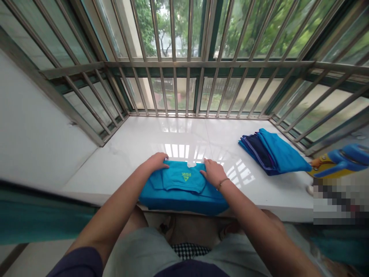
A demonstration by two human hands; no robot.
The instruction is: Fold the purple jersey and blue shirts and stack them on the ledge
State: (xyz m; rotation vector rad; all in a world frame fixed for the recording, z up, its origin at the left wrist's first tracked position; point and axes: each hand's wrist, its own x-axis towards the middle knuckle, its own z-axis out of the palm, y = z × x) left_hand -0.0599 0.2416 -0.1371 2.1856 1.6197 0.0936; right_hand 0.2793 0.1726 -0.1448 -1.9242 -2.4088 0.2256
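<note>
A bright blue T-shirt lies partly folded at the front edge of the white sill, its lower part hanging over the edge. Yellow-green "PEAK" lettering and a triangle logo show upside down on the folded-over part. My left hand grips the shirt's far left corner between thumb and fingers. At the far right corner, my right hand holds the fabric the same way, with a thin bracelet on the wrist. A small white patch shows at the far edge between the hands.
A stack of folded blue and dark navy clothes lies on the right of the glossy white sill. Beside it is a blue and yellow object, partly cut off. Metal window bars enclose the sill on three sides.
</note>
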